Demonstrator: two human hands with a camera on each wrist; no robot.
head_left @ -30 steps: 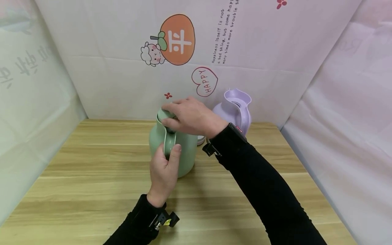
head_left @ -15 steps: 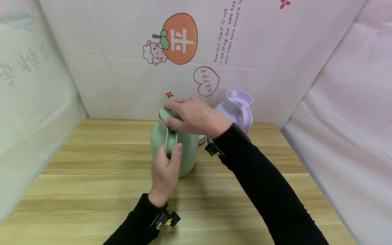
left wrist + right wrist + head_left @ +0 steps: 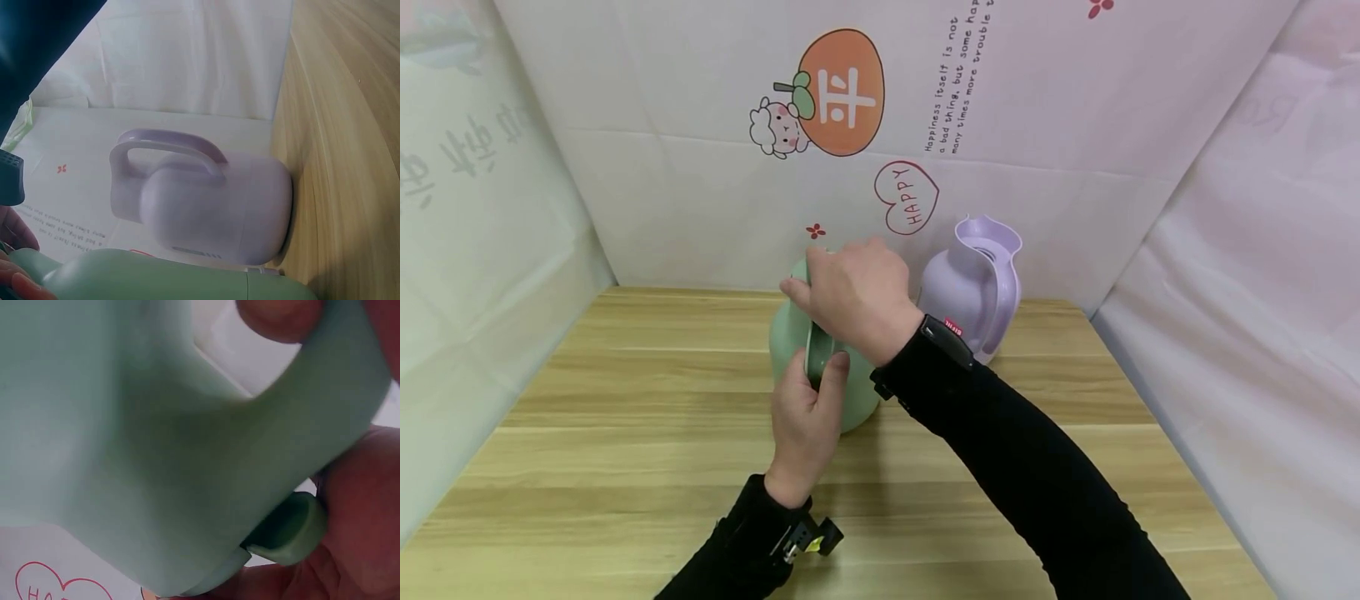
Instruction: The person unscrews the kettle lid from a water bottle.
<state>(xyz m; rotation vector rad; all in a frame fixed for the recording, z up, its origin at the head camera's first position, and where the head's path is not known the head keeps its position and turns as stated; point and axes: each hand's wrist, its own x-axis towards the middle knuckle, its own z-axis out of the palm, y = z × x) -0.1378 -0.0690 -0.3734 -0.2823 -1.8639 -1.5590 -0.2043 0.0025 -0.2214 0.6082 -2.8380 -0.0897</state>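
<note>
Upright near the middle of the pale striped wooden table point(image 3: 625, 400): a mint-green plastic thermos jug with a rounded belly and a looped handle point(image 3: 786, 342), handle turned toward the camera. Clasping that handle from below, the left hand point(image 3: 801, 425), fingers wrapped round the loop and thumb pressed up along its front. Cupped over the jug's top, the right hand point(image 3: 850, 296), fingers curled down around the green lid point(image 3: 287, 531), grasping it; lid itself almost fully hidden in the head view. From the right wrist view, only a close stretch of green wall, the handle arch, a fingertip above and the lid's edge against the palm. Just behind and to the right, standing apart from the green jug, a lilac plastic thermos jug with a wavy spout and a broad handle point(image 3: 973, 287), open at the top, close to the back wall. Same lilac jug in the left wrist view point(image 3: 212, 209), seen sideways beyond the green shoulder. Black sleeves on both forearms, a dark band at the right wrist. Around the table, white sheeting printed with an orange fruit cartoon point(image 3: 838, 92) and a red "HAPPY" heart point(image 3: 906, 196).
</note>
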